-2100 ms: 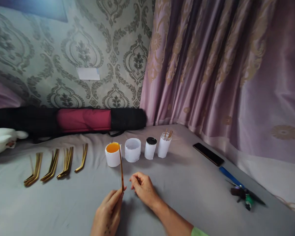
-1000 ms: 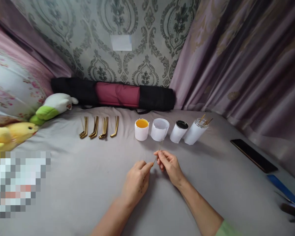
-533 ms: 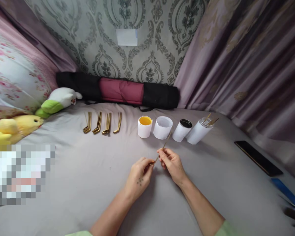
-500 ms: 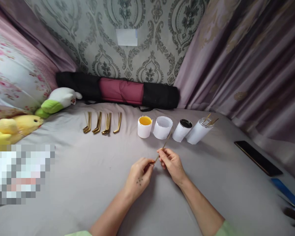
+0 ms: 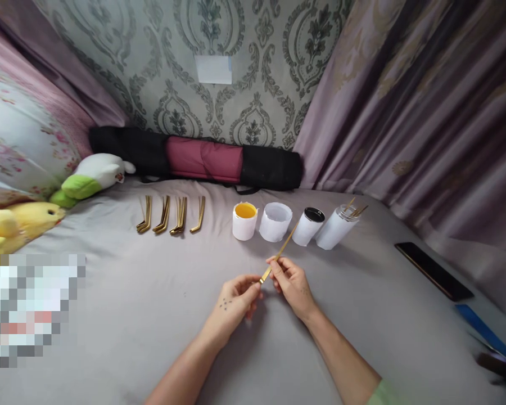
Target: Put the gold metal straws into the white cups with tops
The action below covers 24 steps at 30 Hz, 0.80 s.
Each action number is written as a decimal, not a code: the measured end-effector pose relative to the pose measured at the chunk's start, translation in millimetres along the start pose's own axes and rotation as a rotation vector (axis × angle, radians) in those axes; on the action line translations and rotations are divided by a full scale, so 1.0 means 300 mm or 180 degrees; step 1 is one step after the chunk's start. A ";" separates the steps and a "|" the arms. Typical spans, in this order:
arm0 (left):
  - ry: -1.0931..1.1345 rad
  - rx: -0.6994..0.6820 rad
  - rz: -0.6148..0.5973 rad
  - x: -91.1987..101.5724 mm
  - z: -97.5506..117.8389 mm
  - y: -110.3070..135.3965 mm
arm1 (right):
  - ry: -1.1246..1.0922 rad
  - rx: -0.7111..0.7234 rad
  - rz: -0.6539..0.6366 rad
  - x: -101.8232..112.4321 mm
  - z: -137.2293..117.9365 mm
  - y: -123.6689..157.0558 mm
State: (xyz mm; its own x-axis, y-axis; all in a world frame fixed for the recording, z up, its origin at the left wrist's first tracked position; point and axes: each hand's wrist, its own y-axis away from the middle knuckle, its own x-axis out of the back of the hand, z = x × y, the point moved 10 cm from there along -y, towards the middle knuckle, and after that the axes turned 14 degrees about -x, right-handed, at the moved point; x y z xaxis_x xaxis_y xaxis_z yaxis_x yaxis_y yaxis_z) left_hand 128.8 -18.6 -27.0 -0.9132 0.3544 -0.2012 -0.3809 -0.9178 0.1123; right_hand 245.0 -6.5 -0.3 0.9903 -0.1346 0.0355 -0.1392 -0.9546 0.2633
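A thin gold-coloured strip (image 5: 287, 242) slants up and away between my hands, its exact kind unclear. My left hand (image 5: 238, 301) pinches its near end, where a short bright flat part (image 5: 265, 276) shows. Higher up, the fingers of my right hand (image 5: 293, 284) close around the strip. Beyond and to the left lie several small bundles of similar gold strips, each bent near its lower end: one bundle (image 5: 145, 216), a second (image 5: 162, 216), a third (image 5: 179, 217) and a thinner one (image 5: 199, 215).
Behind my hands stand a white-wrapped cup with yellow inside (image 5: 243, 226), a wider white cup (image 5: 275, 228), a black-topped container (image 5: 306, 232) and a jar (image 5: 332, 232) holding thin sticks (image 5: 357, 211). A phone (image 5: 434, 271) lies right; plush toys (image 5: 95, 175) sit left.
The strip in my hands has turned, so its bright gold face shows where it looked dark and thin before. My left fingers have shifted slightly at its end. The whole view has moved a little.
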 end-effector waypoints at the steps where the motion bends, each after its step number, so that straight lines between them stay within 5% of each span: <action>1: 0.0103 0.0016 -0.0020 -0.002 0.001 0.001 | 0.0021 0.0014 0.0009 0.001 0.000 0.000; 11: 0.1172 0.0410 0.0094 -0.008 -0.046 0.018 | 0.0109 0.0036 0.0141 0.018 0.004 0.003; 24: 0.1309 0.0565 0.0258 0.013 -0.054 0.017 | -0.0343 0.0037 0.0271 0.072 0.012 0.006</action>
State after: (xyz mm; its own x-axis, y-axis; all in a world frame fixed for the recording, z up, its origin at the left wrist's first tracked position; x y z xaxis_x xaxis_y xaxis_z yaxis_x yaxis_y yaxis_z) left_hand 125.7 -24.9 -43.0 -0.8214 0.1490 -0.5506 -0.3621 -0.8820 0.3015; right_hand 266.0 -12.1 -2.3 0.9691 -0.2423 -0.0467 -0.2233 -0.9415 0.2524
